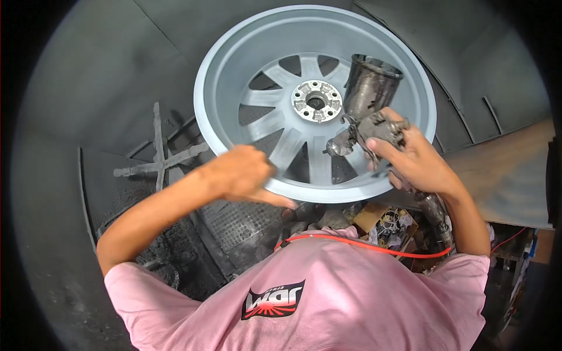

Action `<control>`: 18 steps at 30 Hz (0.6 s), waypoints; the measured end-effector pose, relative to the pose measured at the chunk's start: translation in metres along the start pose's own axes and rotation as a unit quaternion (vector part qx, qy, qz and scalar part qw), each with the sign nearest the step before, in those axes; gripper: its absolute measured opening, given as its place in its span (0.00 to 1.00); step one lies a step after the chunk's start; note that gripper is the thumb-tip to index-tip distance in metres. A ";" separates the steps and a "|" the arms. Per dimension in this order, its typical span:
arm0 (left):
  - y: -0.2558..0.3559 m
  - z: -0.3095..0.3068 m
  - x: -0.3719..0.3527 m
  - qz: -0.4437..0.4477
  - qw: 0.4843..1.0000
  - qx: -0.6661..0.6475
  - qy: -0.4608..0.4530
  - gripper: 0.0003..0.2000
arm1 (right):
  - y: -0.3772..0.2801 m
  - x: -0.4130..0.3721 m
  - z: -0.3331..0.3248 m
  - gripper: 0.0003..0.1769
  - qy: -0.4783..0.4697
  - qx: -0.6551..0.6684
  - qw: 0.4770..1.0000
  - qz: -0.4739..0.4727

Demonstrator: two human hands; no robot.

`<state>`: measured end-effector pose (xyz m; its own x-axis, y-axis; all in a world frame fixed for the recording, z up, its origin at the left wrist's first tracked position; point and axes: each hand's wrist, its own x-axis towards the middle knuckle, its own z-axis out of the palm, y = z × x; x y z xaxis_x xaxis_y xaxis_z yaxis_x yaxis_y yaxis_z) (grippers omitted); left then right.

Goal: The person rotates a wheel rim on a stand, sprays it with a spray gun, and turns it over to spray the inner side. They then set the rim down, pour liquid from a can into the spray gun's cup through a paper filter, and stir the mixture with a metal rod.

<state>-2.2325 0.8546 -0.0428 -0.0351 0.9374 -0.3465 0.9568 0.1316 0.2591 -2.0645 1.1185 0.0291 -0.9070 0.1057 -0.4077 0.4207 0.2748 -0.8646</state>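
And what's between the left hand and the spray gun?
In the head view, two spokes of the wheel and the dark opening between them show between left hand and spray gun. Depth isn't clear.

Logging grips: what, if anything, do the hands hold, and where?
The right hand holds the spray gun by its body, below the cup. Left hand: at wheel rim, grip unclear.

Right hand [413, 155] holding a grimy metal spray gun [369, 96]
Left of it, left hand [243, 172] is gripping a round pale-grey metal wheel [294, 140].
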 end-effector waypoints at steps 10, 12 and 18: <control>0.103 0.000 0.193 0.070 0.944 -0.263 0.189 0.24 | 0.006 -0.053 -0.027 0.16 0.225 0.049 0.967 -0.107; 0.100 -0.001 0.243 0.093 0.869 -0.425 0.237 0.22 | 0.006 -0.055 -0.032 0.17 0.243 0.059 0.960 -0.123; 0.034 0.037 0.227 0.002 0.777 -0.608 -0.167 0.25 | 0.016 -0.058 -0.022 0.18 0.216 0.120 0.961 -0.124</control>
<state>-2.1974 1.0594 -0.1461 0.2380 0.8297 -0.5049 -0.0290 0.5256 0.8502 -2.0058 1.1383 0.0450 -0.8817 0.4674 -0.0642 0.1351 0.1196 -0.9836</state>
